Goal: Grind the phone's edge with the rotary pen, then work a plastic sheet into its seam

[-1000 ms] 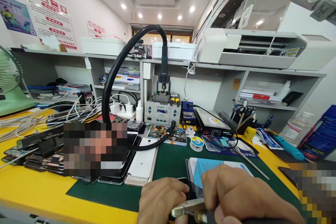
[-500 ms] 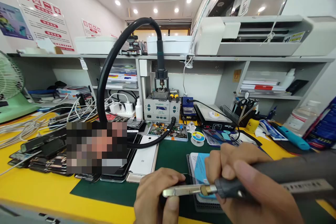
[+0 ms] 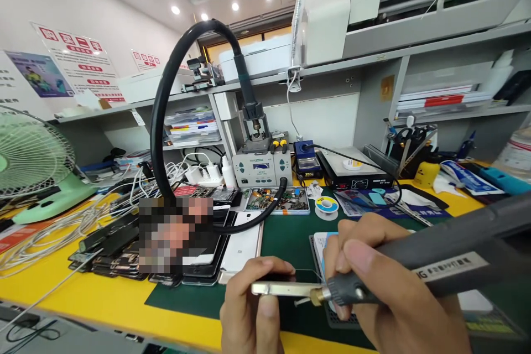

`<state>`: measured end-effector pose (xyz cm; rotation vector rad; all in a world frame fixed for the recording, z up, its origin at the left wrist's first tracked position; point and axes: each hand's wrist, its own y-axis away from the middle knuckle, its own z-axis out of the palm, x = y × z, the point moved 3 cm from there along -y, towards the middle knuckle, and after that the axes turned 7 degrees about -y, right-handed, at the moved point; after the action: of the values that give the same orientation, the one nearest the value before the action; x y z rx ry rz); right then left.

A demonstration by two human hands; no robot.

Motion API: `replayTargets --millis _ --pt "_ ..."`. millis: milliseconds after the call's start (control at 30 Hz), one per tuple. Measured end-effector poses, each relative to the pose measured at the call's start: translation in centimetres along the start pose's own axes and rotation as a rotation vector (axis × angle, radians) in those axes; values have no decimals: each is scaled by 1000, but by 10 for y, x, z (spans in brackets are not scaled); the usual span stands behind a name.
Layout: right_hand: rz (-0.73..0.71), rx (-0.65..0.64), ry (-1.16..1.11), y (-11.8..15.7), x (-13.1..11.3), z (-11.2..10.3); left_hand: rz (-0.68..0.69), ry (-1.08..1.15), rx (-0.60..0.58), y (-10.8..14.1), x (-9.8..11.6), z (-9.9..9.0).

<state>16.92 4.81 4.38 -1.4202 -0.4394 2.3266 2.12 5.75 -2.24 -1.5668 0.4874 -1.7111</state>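
My left hand [image 3: 253,310] grips a smartphone [image 3: 286,289] by one end, fingers above and thumb below. The phone is level, seen edge-on, with its pale gold side toward me and a dark face upward. My right hand [image 3: 385,282] is wrapped round a thick dark grey handheld tool [image 3: 448,249] with a printed label. Its brass collar [image 3: 317,296] and thin metal tip sit at the phone's right end; whether they touch I cannot tell. Something thin and clear shows over the phone's top, near my right fingers.
A blue-and-white pad on a dark tray [image 3: 317,257] lies under my right hand. Stacked phones, a white phone [image 3: 240,246], a solder spool [image 3: 326,207], a tray of circuit boards [image 3: 274,202] and a hot air station [image 3: 265,168] with a looping black hose [image 3: 155,121] stand beyond.
The view has tilted and turned left. The tool's tip now sits lower against the phone's right end, with the thin metal tip showing below its edge. Both hands keep their holds.
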Motion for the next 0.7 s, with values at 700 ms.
replayTargets --millis 700 --pt "75 151 -205 -14 12 12 245 -230 -34 -20 -14 -15"
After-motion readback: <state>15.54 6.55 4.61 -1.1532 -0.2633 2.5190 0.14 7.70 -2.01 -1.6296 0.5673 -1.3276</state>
